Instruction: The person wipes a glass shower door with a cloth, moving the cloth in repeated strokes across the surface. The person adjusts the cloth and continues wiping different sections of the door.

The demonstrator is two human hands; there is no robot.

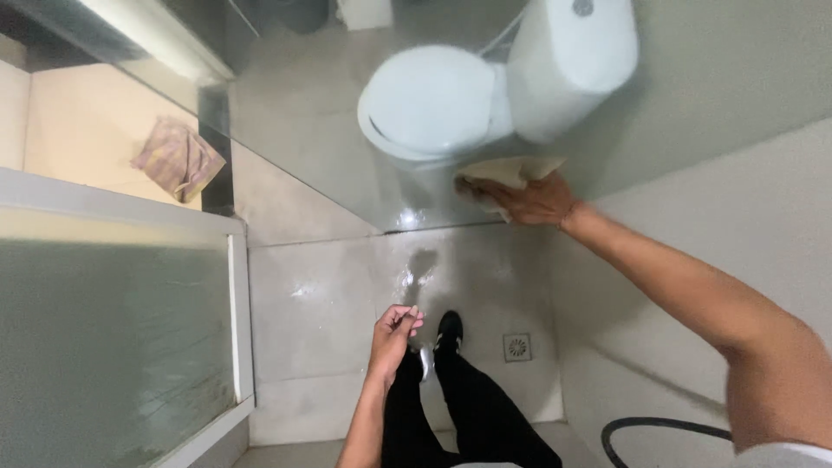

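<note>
Up at 1 o'clock, the right hand [530,201] has its grip pressed flat on a beige cloth [511,171], fingers spread over it, cloth against a glass panel [329,165] w/ a white toilet [459,100] showing behind. Left hand [394,334] hangs low at 6 o'clock, grip loosely curled, holding nothing. Below: glossy pale tile floor [329,303], wet-looking sheen, black shoe [448,329] and a small round floor drain [517,347] at 5 o'clock. A crumpled striped rag [178,159] lies at 10 o'clock; frosted pane [104,338] at 8.
</note>
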